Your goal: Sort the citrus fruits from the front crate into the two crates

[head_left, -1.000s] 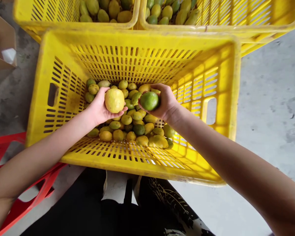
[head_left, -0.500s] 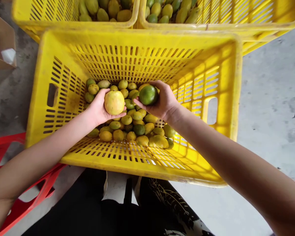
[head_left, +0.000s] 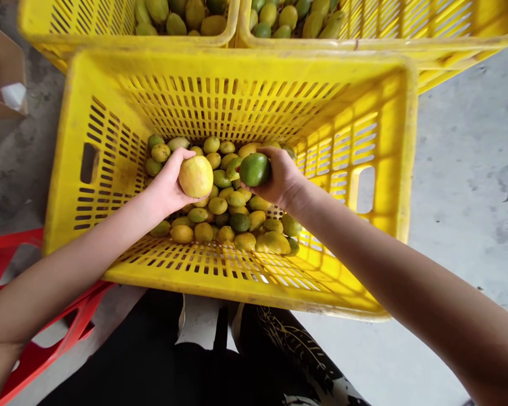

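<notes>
Head view: both hands' grips hold fruit mid-crate (head_left: 84, 101), walls well apart.

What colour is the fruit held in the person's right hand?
Green, seen in the head view: the right hand holds a green fruit over the yellow crate.

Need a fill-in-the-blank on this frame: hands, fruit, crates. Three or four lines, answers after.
1. The left hand holds a ____ fruit.
2. The right hand holds a ____ fruit.
3. Both hands are inside a ____ crate partly filled with fruit.
4. At the lower left, beside the crate, is a ____ frame.

Missing words: yellow; green; yellow; red
</notes>
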{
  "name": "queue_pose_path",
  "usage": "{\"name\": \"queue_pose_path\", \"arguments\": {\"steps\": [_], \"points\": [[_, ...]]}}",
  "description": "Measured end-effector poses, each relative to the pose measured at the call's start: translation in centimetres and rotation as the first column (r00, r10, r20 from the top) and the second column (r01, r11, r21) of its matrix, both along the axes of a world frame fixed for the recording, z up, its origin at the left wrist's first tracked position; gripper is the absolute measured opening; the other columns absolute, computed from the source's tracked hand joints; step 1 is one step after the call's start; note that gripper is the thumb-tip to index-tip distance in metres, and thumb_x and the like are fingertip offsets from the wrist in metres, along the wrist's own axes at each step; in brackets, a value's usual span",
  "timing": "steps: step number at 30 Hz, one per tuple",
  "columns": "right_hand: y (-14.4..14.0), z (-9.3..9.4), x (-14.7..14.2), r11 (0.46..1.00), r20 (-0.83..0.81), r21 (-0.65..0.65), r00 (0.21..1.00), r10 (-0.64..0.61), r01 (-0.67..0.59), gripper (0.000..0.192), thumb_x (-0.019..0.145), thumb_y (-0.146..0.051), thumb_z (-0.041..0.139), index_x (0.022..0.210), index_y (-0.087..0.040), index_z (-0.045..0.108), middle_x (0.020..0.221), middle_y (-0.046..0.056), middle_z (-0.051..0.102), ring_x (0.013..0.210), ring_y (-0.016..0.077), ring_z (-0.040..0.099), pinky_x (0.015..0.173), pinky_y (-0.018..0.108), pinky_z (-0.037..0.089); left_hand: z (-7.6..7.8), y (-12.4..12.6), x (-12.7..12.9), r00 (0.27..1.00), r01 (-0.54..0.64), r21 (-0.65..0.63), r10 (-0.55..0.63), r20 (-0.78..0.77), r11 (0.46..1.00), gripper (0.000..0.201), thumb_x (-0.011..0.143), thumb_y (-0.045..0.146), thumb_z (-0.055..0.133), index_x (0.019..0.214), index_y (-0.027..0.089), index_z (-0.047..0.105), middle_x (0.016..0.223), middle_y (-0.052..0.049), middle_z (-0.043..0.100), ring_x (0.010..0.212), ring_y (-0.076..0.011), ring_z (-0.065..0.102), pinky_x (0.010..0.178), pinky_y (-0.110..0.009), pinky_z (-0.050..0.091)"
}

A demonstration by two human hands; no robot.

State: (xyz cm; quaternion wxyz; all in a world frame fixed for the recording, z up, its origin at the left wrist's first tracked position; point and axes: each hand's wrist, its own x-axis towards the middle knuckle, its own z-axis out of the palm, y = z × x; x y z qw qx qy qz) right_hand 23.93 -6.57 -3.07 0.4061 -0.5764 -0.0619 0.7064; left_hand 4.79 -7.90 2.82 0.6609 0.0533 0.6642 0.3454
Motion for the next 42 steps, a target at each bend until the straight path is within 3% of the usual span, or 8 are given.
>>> {"name": "queue_pose_path", "arguments": {"steps": [5,11,21,29,32,35,39,42], "points": [[-0.1,0.7,-0.2,0.999,0.006,-0.036,1.0,-0.015,0.016,0.017,0.095,-0.038,0.071,0.099,-0.027,0.058,0.084,0.0,0.062,0.077,0.0202,0.07,0.06,0.035,0.067,-0.4,0.0,-0.3,0.994,0.009,-0.072,-0.001,0.109,0.997,0.025,0.097,0.039,0.078,0.118,0.029,0.069,0.102,-0.006,0.077,0.099,-0.0303,0.081,0.089,-0.044,0.071],[-0.6,2.3,-1.2,1.0,-0.028,0.016,1.0,0.004,-0.003,0.021,0.09,-0.035,0.079,0.099,-0.028,0.061,0.084,0.0,0.063,0.072,0.0192,0.069,0.059,0.035,0.068,-0.5,-0.1,-0.1,0.99,0.051,-0.103,-0.037,0.138,0.993,0.032,0.099,0.042,0.079,0.125,0.026,0.069,0.101,-0.007,0.077,0.092,-0.0295,0.083,0.082,-0.042,0.072],[-1.6,4.0,0.0,0.998,-0.06,-0.019,0.997,0.054,-0.056,0.017,0.095,-0.038,0.073,0.093,-0.026,0.062,0.08,0.0,0.063,0.072,0.0189,0.071,0.048,0.025,0.05,-0.7,0.0,-0.2,0.995,-0.002,-0.107,0.013,0.097,0.994,0.036,0.095,0.037,0.083,0.126,0.029,0.067,0.099,-0.004,0.076,0.095,-0.0289,0.082,0.084,-0.039,0.072],[-1.1,7.8,-0.9,0.944,-0.05,-0.319,0.993,-0.105,0.084,0.029,0.111,-0.033,0.043,0.089,-0.029,0.061,0.072,0.001,0.065,0.06,0.0156,0.067,0.046,0.022,0.05,-0.3,-0.1,-0.1,0.997,-0.048,-0.234,0.062,0.053,0.971,0.023,0.1,0.031,0.075,0.121,0.025,0.068,0.095,-0.004,0.075,0.079,-0.0236,0.077,0.081,-0.041,0.072],[-1.4,7.3,-1.1,0.95,-0.03,-0.305,0.996,-0.082,0.069,0.024,0.109,-0.038,0.051,0.091,-0.028,0.062,0.075,0.002,0.068,0.065,0.0157,0.07,0.049,0.021,0.055,-0.4,-0.4,-0.2,0.994,-0.029,-0.266,0.057,0.096,0.963,0.022,0.102,0.037,0.072,0.119,0.023,0.069,0.095,-0.007,0.076,0.076,-0.0255,0.077,0.07,-0.04,0.072],[-1.7,5.8,-1.0,0.983,-0.009,-0.18,1.0,0.016,-0.017,0.016,0.103,-0.04,0.061,0.093,-0.028,0.062,0.08,0.001,0.069,0.073,0.0194,0.073,0.053,0.026,0.058,-1.0,-0.8,-0.7,0.984,-0.022,-0.267,0.069,0.165,0.963,0.032,0.099,0.045,0.078,0.12,0.023,0.071,0.093,-0.009,0.077,0.077,-0.0291,0.079,0.064,-0.04,0.071],[-1.9,4.9,-0.6,0.991,0.016,-0.128,0.999,0.051,-0.048,0.013,0.1,-0.037,0.065,0.092,-0.028,0.061,0.081,0.001,0.068,0.079,0.0216,0.072,0.054,0.029,0.056,-1.3,-0.9,-0.7,0.978,-0.047,-0.209,0.088,0.19,0.977,0.041,0.093,0.05,0.089,0.118,0.024,0.071,0.093,-0.007,0.077,0.088,-0.0318,0.083,0.075,-0.042,0.072],[-1.8,5.3,-0.5,0.991,0.014,-0.135,1.0,0.017,-0.015,0.011,0.099,-0.036,0.067,0.094,-0.029,0.06,0.081,0.002,0.067,0.082,0.0236,0.073,0.06,0.032,0.061,-0.6,-0.8,-0.1,0.985,-0.046,-0.128,0.066,0.158,0.991,0.03,0.096,0.044,0.087,0.111,0.024,0.07,0.095,-0.005,0.075,0.097,-0.0295,0.081,0.089,-0.044,0.072]]}}
